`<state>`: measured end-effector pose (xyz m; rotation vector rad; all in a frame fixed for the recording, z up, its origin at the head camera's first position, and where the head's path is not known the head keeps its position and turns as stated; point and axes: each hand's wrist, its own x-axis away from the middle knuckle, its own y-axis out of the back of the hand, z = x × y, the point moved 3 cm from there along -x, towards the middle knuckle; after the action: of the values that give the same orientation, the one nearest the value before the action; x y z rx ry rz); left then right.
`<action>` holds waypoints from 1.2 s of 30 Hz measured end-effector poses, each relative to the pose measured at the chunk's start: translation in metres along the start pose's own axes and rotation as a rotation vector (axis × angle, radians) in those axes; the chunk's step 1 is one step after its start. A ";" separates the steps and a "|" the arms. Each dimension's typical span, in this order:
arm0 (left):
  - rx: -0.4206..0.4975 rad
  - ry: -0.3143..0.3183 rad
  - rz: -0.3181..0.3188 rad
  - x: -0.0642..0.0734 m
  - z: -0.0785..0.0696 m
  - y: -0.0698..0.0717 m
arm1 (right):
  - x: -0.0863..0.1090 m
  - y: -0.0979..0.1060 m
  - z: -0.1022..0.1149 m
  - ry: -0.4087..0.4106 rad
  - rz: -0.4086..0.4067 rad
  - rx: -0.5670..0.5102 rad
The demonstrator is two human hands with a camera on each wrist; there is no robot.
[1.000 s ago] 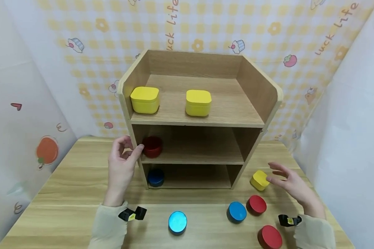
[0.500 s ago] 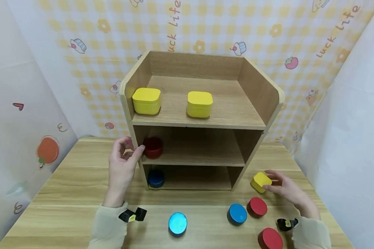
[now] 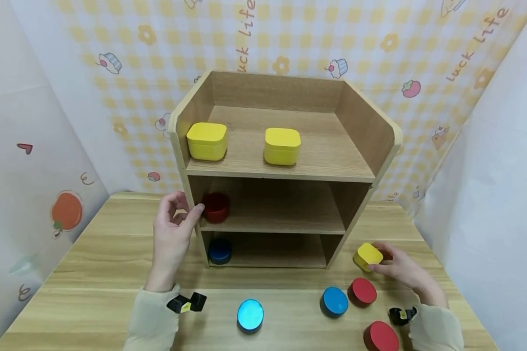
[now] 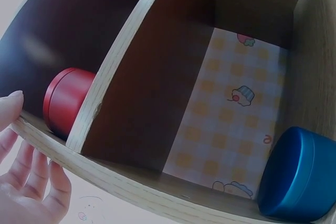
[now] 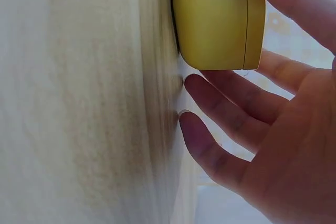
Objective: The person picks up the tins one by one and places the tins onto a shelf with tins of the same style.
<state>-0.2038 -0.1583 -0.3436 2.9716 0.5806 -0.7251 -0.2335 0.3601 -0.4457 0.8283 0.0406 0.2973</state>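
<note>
My left hand [image 3: 171, 239] holds the left side panel [image 4: 131, 187] of a wooden shelf unit [image 3: 272, 226], thumb at its front edge and curled fingers on the outer side. Just inside, a red round tin [image 3: 216, 208] sits on the middle shelf and a blue round tin [image 3: 220, 251] on the bottom one. To the right of the unit, my right hand [image 3: 404, 268] grips a small yellow lidded box [image 3: 367, 256] lying on the table. In the right wrist view the thumb lies over the lid side, and the box still appears against the tabletop.
Two yellow boxes, one at the left [image 3: 207, 141] and one near the middle [image 3: 282, 146], stand on the top shelf. A light-blue tin [image 3: 250, 315], a blue tin [image 3: 334, 301] and two red tins, one nearer the box [image 3: 362, 291] and one in front [image 3: 381, 336], are on the table.
My right hand has come down and left onto the yellow box, and its fingers have closed around it. The left hand has stayed on the side panel.
</note>
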 end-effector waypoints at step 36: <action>-0.006 0.016 -0.007 0.000 0.000 0.000 | 0.016 0.025 0.030 -0.054 -0.151 0.078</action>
<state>-0.2043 -0.1585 -0.3437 2.9741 0.5929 -0.6999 -0.2201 0.3590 -0.4062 0.9049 0.0644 0.1312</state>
